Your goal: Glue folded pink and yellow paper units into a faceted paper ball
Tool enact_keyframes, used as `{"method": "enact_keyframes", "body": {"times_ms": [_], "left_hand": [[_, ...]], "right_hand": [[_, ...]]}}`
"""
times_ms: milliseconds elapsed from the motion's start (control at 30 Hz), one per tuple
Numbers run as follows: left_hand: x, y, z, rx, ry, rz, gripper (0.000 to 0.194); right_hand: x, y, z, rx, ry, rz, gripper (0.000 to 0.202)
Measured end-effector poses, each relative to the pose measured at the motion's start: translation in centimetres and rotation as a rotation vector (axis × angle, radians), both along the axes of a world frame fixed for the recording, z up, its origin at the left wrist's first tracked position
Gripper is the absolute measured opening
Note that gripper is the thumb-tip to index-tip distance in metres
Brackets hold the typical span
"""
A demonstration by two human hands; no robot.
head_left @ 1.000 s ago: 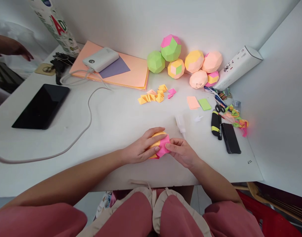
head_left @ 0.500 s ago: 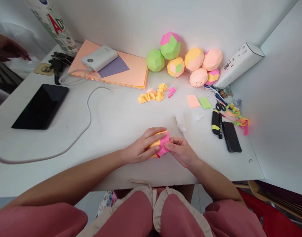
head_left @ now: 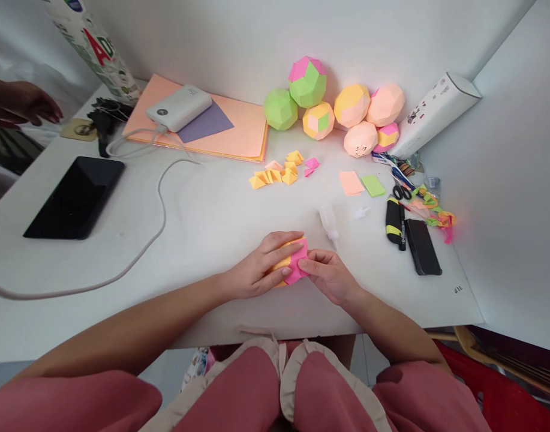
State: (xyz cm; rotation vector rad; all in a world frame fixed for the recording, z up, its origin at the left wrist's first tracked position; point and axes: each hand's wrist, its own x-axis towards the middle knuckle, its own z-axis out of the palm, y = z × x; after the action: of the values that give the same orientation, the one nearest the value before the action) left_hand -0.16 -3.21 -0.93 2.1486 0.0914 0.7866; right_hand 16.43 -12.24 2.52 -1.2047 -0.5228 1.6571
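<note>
A pink and yellow folded-paper ball (head_left: pixel 295 267) is held just above or on the table near its front edge; which of the two I cannot tell. My left hand (head_left: pixel 266 264) wraps over its left side, thumb on the near face. With thumb and bent fingers, my right hand (head_left: pixel 329 273) pinches its pink right edge. Part of the ball is hidden under my fingers. Beyond my right hand lies a white glue bottle (head_left: pixel 328 223), its nozzle pointing toward me. Yellow folded paper pieces (head_left: pixel 275 174) and small pink folded pieces (head_left: pixel 311 165) lie further back.
Several finished paper balls (head_left: pixel 307 84) stand against the wall. Peach and green paper squares (head_left: pixel 372 185), scissors (head_left: pixel 401 192), a cutter (head_left: pixel 393 221) and a dark phone (head_left: pixel 422 247) lie right. A tablet (head_left: pixel 75 198), cable (head_left: pixel 163 210) and power bank (head_left: pixel 179 108) are left, near another person's hand (head_left: pixel 29 102).
My hands keep nearly the same hold on the paper ball. The other person's hand at the far left has shifted slightly down and right. The view has tilted a little.
</note>
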Motion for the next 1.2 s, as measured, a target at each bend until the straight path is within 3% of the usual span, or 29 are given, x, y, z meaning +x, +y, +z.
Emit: {"method": "enact_keyframes", "body": {"times_ms": [833, 1200], "left_hand": [[0.26, 0.08, -0.04, 0.022, -0.069, 0.032, 0.051], [0.08, -0.34, 0.34, -0.216, -0.073, 0.068, 0.041]], "right_hand": [[-0.32, -0.1, -0.19, 0.032, 0.004, -0.044, 0.012], [-0.21, -0.16, -0.55, 0.064, -0.064, 0.015, 0.017]]}}
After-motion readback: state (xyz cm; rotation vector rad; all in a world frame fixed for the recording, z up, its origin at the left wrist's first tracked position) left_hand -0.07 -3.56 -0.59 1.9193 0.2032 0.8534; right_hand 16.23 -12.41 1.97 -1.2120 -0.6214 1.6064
